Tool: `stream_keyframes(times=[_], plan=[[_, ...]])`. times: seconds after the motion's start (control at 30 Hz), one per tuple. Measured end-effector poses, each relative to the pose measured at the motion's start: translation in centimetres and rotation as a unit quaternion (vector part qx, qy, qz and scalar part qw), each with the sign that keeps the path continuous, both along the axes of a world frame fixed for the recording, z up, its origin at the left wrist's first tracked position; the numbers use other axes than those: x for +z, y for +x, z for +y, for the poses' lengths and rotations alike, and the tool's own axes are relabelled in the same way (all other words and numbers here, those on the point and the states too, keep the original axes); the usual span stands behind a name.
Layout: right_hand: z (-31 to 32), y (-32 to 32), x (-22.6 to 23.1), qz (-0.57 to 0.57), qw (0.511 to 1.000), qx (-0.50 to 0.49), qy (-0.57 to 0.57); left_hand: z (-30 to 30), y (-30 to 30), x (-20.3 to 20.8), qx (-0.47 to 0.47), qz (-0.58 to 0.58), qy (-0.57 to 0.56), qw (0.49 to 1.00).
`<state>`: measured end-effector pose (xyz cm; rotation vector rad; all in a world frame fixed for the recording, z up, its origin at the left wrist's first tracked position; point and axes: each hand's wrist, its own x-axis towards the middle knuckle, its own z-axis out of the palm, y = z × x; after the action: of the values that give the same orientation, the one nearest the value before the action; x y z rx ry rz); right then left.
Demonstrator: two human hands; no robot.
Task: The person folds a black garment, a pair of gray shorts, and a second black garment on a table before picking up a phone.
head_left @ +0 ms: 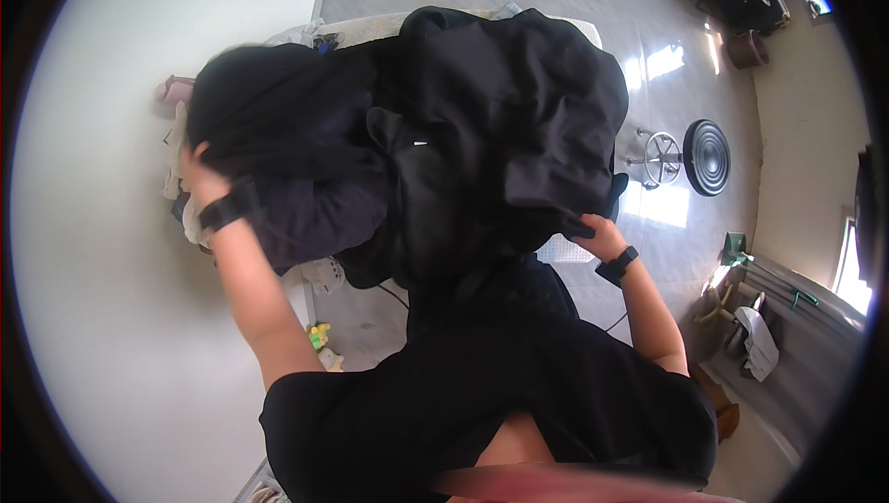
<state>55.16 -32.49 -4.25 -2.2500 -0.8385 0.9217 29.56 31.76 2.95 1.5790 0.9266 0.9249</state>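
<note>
Left hand (199, 177) clutches a raised fold of the black garment (482, 132), right hand (602, 236) pinches its lower edge, small white tag (420, 143) mid-cloth, garment spread over the pale padded surface (370, 26), wristbands on both arms.

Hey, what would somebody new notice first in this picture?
A big black garment fills the middle, spread over a padded board. The left hand grips its edge at the left, the right hand holds its lower right edge. A round black fan stands on the shiny floor to the right.
</note>
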Motion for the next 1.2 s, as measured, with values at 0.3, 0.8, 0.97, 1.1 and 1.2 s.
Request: stream_keyframes(times=[0.3,0.8,0.97,1.1,1.2], plan=[[1.6,0.1,1.3,0.025,0.999,-0.007,-0.018,0.7,-10.8,13.1,0.186,0.118,0.247,0.944],[1.4,-0.3,0.2,-0.068,0.997,0.006,0.03,-25.2,1.3,4.4,-0.007,0.154,0.287,0.945],[2.2,-0.5,1.3,-0.055,0.998,0.027,0.01,-30.0,5.1,-8.3,-0.33,0.202,0.216,0.896],[1.1,-0.5,1.0,-0.058,0.997,0.043,-0.003,-29.4,8.1,-5.1,-0.17,0.534,0.456,0.691],[1.0,-0.5,0.8,-0.059,0.998,0.032,0.004,-24.0,6.9,-4.9,-0.027,0.571,0.495,0.655]])
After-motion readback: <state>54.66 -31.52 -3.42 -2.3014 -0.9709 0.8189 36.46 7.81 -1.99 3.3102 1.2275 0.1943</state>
